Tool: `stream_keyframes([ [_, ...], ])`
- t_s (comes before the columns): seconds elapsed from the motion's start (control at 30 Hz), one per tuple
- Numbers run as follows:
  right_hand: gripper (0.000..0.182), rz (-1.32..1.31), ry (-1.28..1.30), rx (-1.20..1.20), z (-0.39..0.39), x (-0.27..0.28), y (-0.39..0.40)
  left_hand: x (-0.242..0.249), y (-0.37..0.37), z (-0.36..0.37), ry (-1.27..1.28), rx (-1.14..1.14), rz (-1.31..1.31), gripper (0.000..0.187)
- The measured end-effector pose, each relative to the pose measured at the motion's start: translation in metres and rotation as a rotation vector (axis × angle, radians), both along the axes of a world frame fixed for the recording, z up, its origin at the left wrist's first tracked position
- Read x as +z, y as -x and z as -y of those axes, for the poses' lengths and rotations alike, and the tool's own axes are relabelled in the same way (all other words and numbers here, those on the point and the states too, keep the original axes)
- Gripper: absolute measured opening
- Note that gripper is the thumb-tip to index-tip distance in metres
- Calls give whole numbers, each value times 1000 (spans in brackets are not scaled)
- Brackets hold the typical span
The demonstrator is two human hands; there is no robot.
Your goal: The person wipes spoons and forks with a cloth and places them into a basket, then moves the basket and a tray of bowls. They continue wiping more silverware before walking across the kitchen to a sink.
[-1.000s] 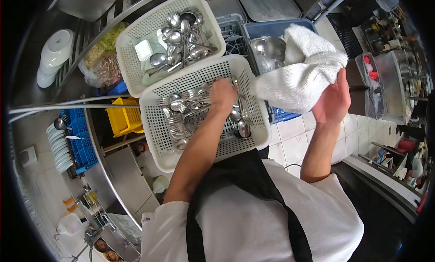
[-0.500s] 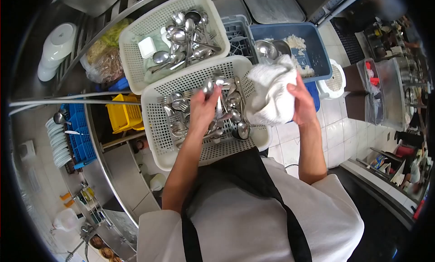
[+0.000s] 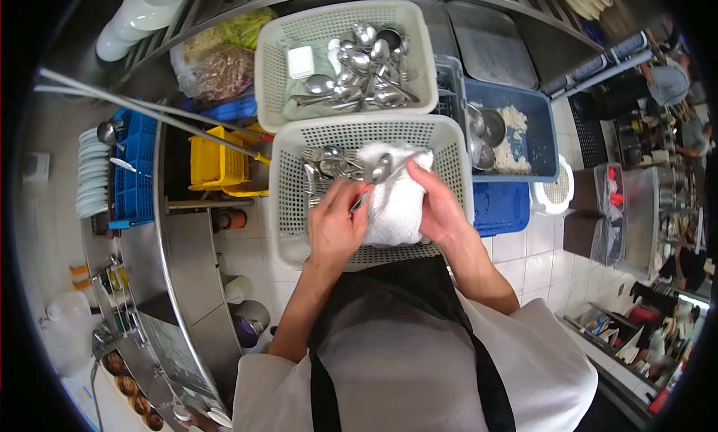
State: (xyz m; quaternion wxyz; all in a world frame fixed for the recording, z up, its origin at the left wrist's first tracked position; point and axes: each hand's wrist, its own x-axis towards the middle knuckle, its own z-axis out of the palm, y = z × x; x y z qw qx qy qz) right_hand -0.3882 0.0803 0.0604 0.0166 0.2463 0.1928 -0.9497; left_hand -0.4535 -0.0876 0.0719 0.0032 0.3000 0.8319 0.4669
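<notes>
My left hand (image 3: 336, 221) is closed around a metal spoon (image 3: 382, 168), its bowl lying against a white cloth (image 3: 396, 217). Part of the spoon's handle is hidden by my fingers; whether other cutlery is in that hand I cannot make out. My right hand (image 3: 443, 206) grips the cloth from the right side, thumb on top. Both hands are over a perforated white basket (image 3: 286, 215). Forks and spoons (image 3: 329, 163) lie in it, partly covered by the cloth and my left hand.
Behind stands a second white basket (image 3: 420, 51) with spoons and a small white dish (image 3: 301, 62). To the right are a blue-grey tub (image 3: 546, 118) with white food scraps and metal bowls, and a blue lid (image 3: 501, 208). Yellow crates (image 3: 217, 159) sit at left.
The cloth has come leftward over the near basket and now meets the spoon in my left hand. My hands have drawn close together. The whole view has shifted.
</notes>
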Motion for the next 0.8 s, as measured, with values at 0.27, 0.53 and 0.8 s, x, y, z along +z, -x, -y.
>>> stream_keyframes([
  [0.27,41,-439,-1892,543,2,11,5,7,20,32,239,-272,-140,9],
  [0.53,32,-112,79,74,35,-23,-8,-33,25,23,-280,-99,388,10],
  [0.8,28,-45,-115,-61,7,-12,8,-26,14,34,-113,-199,703,16],
])
